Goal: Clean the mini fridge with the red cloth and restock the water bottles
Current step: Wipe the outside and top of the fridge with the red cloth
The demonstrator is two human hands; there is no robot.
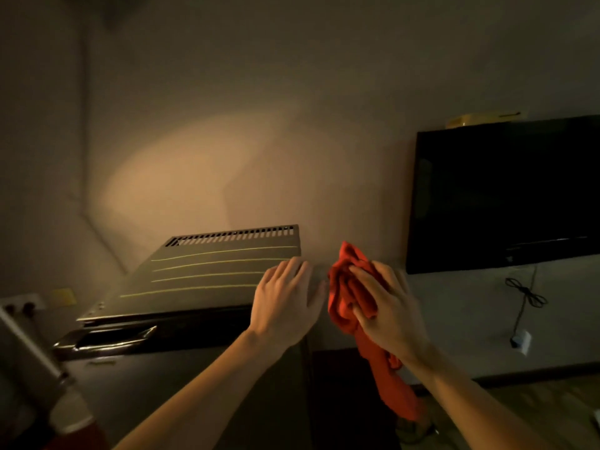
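The mini fridge stands against the wall, dark, with a ribbed top and a slotted vent at the back; its door is closed. My left hand rests flat on the top's right front corner, fingers straight. My right hand holds the bunched red cloth just right of the fridge, near its right side, and the cloth's tail hangs down below my wrist. No water bottles are in view.
A black wall-mounted TV hangs to the right, with a cable dangling to a plug. A wall socket sits at the left. A blurred pale and red object is at the lower left. The room is dim.
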